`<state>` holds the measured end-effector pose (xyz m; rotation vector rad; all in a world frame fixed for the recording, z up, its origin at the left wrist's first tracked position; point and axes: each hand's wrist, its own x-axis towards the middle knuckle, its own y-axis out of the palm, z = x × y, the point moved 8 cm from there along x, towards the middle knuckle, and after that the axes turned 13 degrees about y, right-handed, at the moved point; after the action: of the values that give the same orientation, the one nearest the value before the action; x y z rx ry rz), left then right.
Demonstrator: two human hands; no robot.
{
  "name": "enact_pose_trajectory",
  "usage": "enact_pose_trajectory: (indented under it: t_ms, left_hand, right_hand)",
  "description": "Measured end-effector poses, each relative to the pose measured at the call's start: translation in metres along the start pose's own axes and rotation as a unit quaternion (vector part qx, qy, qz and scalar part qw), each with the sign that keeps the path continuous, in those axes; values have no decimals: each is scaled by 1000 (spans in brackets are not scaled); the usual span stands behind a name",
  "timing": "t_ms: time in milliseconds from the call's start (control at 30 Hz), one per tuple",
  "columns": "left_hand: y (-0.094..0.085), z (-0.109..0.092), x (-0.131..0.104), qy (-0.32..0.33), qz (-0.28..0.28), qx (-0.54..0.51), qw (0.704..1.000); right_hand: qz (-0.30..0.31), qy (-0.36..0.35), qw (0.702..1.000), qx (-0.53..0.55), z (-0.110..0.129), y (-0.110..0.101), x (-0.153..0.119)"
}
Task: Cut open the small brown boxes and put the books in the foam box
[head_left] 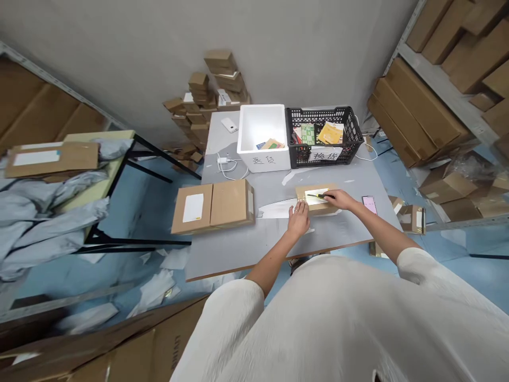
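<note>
A small cardboard box (pixel 318 209) with a white label (pixel 317 194) on top lies on the grey table (pixel 226 255) in front of me. My left hand (pixel 299 218) rests on the box's left edge with its fingers spread, a ring on one of them. Wrapped around the dark handle of a utility knife (pixel 320 196), my right hand (pixel 336 199) is at the box's right side. The knife's yellow-green front end points left across the label. Whether its blade touches the box I cannot tell.
Two cardboard boxes (pixel 228 204) sit on the table's left part. Behind are a white foam box (pixel 262 159) and a black crate (pixel 324 146) of packets. A phone (pixel 369 204) lies right. Grey parcels (pixel 51 228) fill a side table; cartons (pixel 417 114) stack at right.
</note>
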<state>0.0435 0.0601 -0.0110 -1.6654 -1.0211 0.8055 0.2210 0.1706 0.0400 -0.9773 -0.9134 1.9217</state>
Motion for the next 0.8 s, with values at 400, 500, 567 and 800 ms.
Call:
enact_pose_trajectory:
  t_ms: [400,500,567,800]
  left_hand:
    - [-5,-1,-6,3,-4,-13,1000]
    - [-4,0,-6,5,-12,-22,1000]
    - [-4,1,-6,8,-18,-27,999]
    - [-3,2,-6,13,-22,-30,999]
  right_hand:
    - [52,-23,985,-160,45,12,33]
    - [54,-26,987,-148,45,12,38]
    - [58,-30,987,-147,45,13,41]
    - [54,-24,989,-139,45,7,49]
